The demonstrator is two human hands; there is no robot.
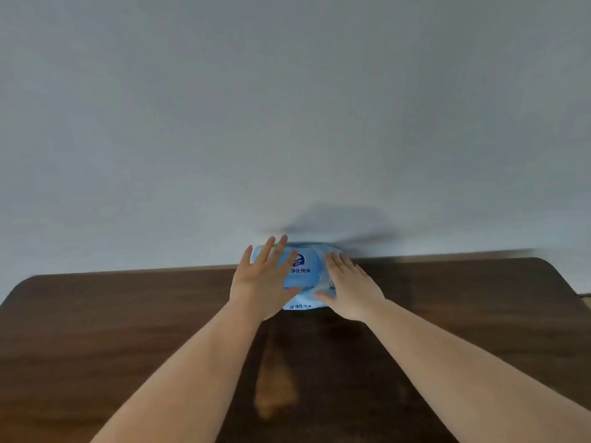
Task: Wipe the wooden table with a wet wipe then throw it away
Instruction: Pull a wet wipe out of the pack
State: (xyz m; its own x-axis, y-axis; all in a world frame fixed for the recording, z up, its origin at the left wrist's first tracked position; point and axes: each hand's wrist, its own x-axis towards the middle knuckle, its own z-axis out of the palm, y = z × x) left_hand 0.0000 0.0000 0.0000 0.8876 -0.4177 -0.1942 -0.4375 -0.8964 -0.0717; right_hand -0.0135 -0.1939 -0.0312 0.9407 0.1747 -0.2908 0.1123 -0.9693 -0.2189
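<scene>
The 2 forearms reach over the wooden table (128,330). Left hand (262,282) and right hand (348,289), fingers spread, flank the wipe pack (303,273). No wipe drawn yet; wiping and binning seemingly remain.

Plain grey-white wall (287,107) behind; blurred dark shadow (342,225) low on it.

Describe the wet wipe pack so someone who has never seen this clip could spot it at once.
Start at the dark wooden table and follow it to its far edge, where it meets the pale wall. Midway along that edge sits the wet wipe pack, flanked by the open left hand and right hand. It is the only light blue thing there, soft-sided, with a round lid and dark blue printed characters.
</scene>
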